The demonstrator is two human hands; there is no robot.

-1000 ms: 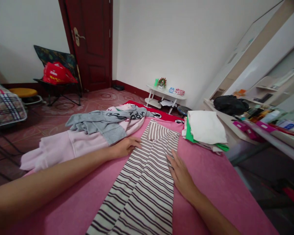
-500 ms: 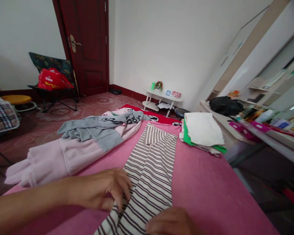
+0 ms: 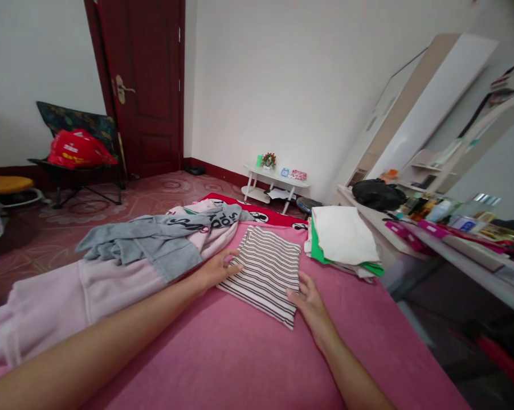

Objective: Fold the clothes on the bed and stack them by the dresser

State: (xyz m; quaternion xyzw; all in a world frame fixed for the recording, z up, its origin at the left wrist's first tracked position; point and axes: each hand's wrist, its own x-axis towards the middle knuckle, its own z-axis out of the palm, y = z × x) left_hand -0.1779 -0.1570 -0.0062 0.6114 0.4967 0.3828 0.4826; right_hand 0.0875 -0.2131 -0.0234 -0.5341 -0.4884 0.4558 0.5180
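Nearest of all, a smooth pink cloth cover point(image 3: 223, 364) spreads out on this side of the big item here: a white garment with thin dark stripes point(image 3: 261, 270), lying flat on that cover, folded into a slightly skewed rectangle. And there's a hand on each flank of it! The right hand point(image 3: 310, 302) is at the striped garment's right edge, thumb over the top, fingers along the side; whether cloth is pinched between them, I can't tell. Across at its left edge, the left hand point(image 3: 218, 269) has thumb and forefinger apart, tips at the stripes; whether any fabric is caught there, no telling either.

Left of the striped garment sprawls a pale pink fleecy garment point(image 3: 120, 287), with a rumpled grey garment with black lettering point(image 3: 141, 236) over it. To its right, slightly beyond, sits a stack of folded clothes point(image 3: 342, 236), white on top, bright green peeking out. Just past the striped garment runs a red cloth with black-and-white figures point(image 3: 278, 220). Farther to its right, a black soft bag point(image 3: 379, 195). Well beyond it, a low white table point(image 3: 278, 177); far off to its left, a dark folding chair point(image 3: 80, 117) bearing a red plastic bag point(image 3: 80, 149).
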